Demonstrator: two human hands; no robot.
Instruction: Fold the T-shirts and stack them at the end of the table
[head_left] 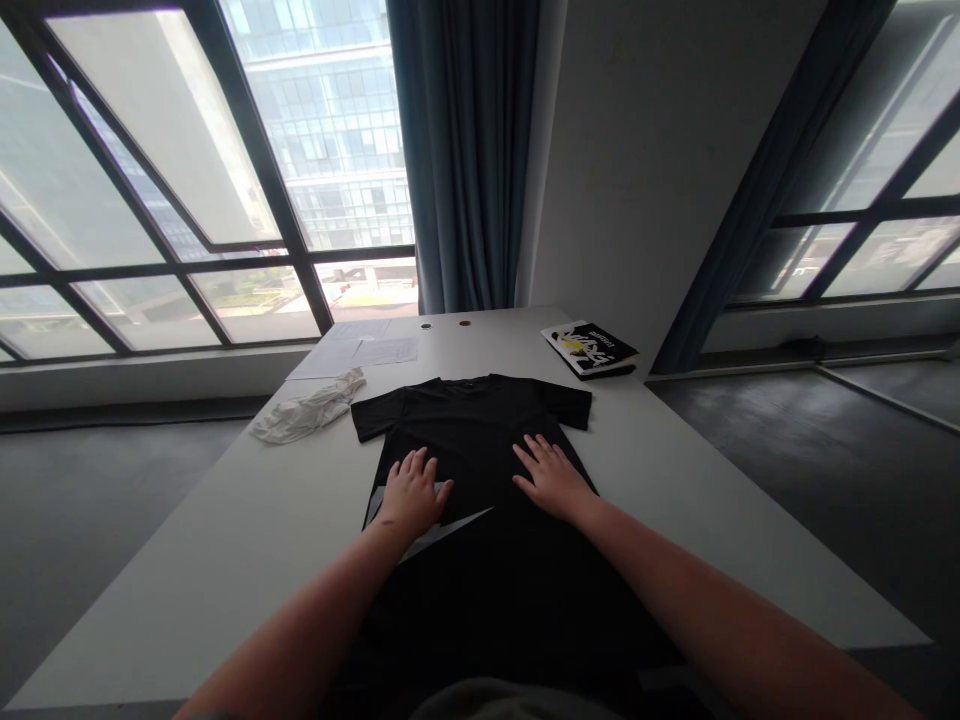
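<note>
A black T-shirt [480, 430] lies spread out on the white table [705, 530], its collar toward the far end and its short sleeves out to the sides. My left hand [411, 495] rests flat on the left part of the shirt, fingers apart, partly over a grey-white pattern. On the right part of the chest, my right hand [551, 478] lies palm down with its fingers spread. Neither hand grips the cloth. The shirt's lower part runs into dark shadow near my body, so its hem is hard to make out.
Left of the shirt is a crumpled white cloth [311, 408], with paper sheets [382, 350] behind it. A black-and-white book or folder [590, 348] lies at the back right. Two small round items sit near the far edge, before a blue curtain [472, 160] and windows.
</note>
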